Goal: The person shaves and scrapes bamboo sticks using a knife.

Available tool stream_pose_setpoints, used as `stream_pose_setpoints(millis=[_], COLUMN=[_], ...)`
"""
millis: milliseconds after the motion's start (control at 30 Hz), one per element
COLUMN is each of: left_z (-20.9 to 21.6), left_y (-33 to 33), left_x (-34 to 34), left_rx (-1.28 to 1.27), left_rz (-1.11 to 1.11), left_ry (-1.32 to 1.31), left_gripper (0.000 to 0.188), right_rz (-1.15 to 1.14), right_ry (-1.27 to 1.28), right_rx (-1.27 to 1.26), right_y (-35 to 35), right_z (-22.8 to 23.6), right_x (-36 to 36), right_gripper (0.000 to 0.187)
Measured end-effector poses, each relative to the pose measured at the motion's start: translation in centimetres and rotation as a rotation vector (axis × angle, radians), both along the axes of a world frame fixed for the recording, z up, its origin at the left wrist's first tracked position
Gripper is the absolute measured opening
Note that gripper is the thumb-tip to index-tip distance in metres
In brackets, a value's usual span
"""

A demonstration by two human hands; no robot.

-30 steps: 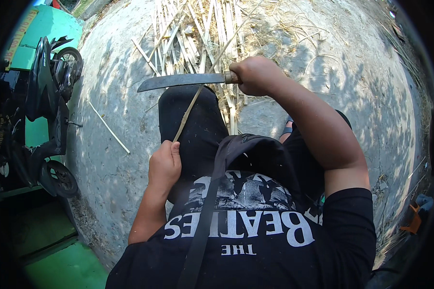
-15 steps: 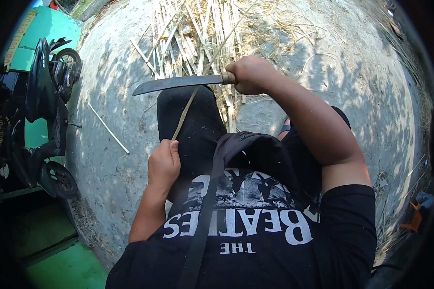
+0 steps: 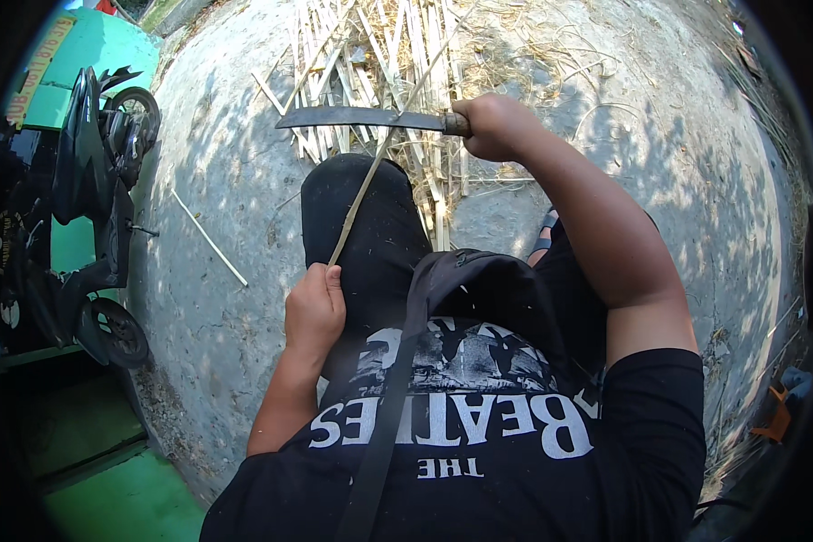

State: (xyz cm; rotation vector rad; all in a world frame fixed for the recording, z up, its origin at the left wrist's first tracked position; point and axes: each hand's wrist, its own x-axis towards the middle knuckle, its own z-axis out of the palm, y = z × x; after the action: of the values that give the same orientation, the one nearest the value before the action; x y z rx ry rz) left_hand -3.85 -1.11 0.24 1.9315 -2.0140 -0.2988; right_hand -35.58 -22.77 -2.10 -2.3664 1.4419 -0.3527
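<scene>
My right hand [image 3: 499,126] is closed round the wooden handle of a machete [image 3: 343,116]. Its long dark blade points left and lies across a thin bamboo strip [image 3: 359,197], just beyond my bent knee. In my left hand [image 3: 316,303], near my left thigh, the near end of that strip is gripped between thumb and fingers. The strip slants away over the knee, passes the blade and runs on above a heap of split bamboo strips [image 3: 438,81] on the ground.
Curly pale shavings [image 3: 560,59] lie right of the heap. A single strip [image 3: 210,237] rests on the concrete ground [image 3: 217,154] to the left. A dark motorcycle [image 3: 95,181] stands at the far left by a green surface [image 3: 126,497]. An orange object [image 3: 772,415] sits at the right edge.
My right hand has pushed the machete away from me along the strip, and a little to the right. My left hand keeps its hold on the near end.
</scene>
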Motion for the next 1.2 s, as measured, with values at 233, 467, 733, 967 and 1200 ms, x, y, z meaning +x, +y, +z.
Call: stream_pose_setpoints(millis=[233,467,733,967,1200], left_z=[0.4,0.5,0.2,0.3,1.2], left_y=[-0.2,0.2,0.0,-0.9,-1.4], left_x=[0.0,-0.3,-0.1,0.7,1.6], left_rx=[0.058,0.008,0.066,0.074,0.226], left_rz=[0.016,0.021,0.029,-0.009,-0.027], left_ry=[-0.040,-0.041,-0.069,0.061,0.137], left_gripper=[0.035,0.034,0.032,0.036,0.038], right_rz=[0.052,-0.082,0.066,0.011,0.111], right_ry=[0.001,-0.038,-0.076,-0.042,-0.020], right_rx=[0.028,0.196,0.072,0.243,0.026], right_y=[1.4,-1.4,1.1,-1.6,1.3], right_z=[1.1,0.3,0.3,-0.7,0.1], right_x=[2.0,-1.2,1.7,-1.0,2.6], right_gripper=[0.013,0.021,0.013,0.024,0.014])
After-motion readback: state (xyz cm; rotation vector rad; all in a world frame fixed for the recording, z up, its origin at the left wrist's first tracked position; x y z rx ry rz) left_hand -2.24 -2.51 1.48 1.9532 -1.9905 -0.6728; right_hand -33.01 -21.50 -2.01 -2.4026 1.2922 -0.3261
